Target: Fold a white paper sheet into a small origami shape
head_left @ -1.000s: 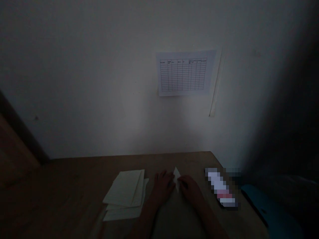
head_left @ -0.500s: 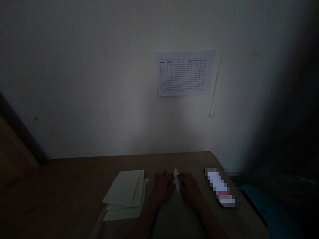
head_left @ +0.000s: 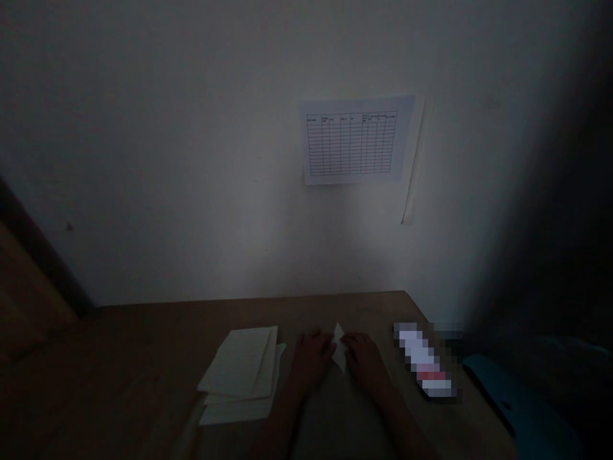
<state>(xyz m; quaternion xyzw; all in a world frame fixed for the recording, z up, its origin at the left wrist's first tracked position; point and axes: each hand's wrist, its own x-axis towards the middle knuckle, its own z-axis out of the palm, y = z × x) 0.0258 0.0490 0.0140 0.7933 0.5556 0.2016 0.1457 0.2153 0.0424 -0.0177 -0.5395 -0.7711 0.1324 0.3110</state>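
A small folded piece of white paper (head_left: 339, 352) lies on the wooden table, pointed at its far and near ends. My left hand (head_left: 312, 354) grips its left side, thumb and fingertips at the paper's edge. From the other side my right hand (head_left: 363, 356) has its bent fingers on the paper's right edge. Both forearms reach in from the bottom of the view. The light is dim, and the fingers partly cover the paper, so its exact folds are hard to make out.
Left of my hands lies a stack of lined paper sheets (head_left: 242, 364). A phone with a lit, blurred screen (head_left: 421, 358) rests near the right edge of the brown table (head_left: 119, 370). Beyond that edge is a blue chair (head_left: 517, 402). A printed chart (head_left: 354, 144) hangs on the wall.
My left thumb has shifted slightly up along the paper, and more of the paper's lower part shows. Otherwise both hands stay in nearly the same place.
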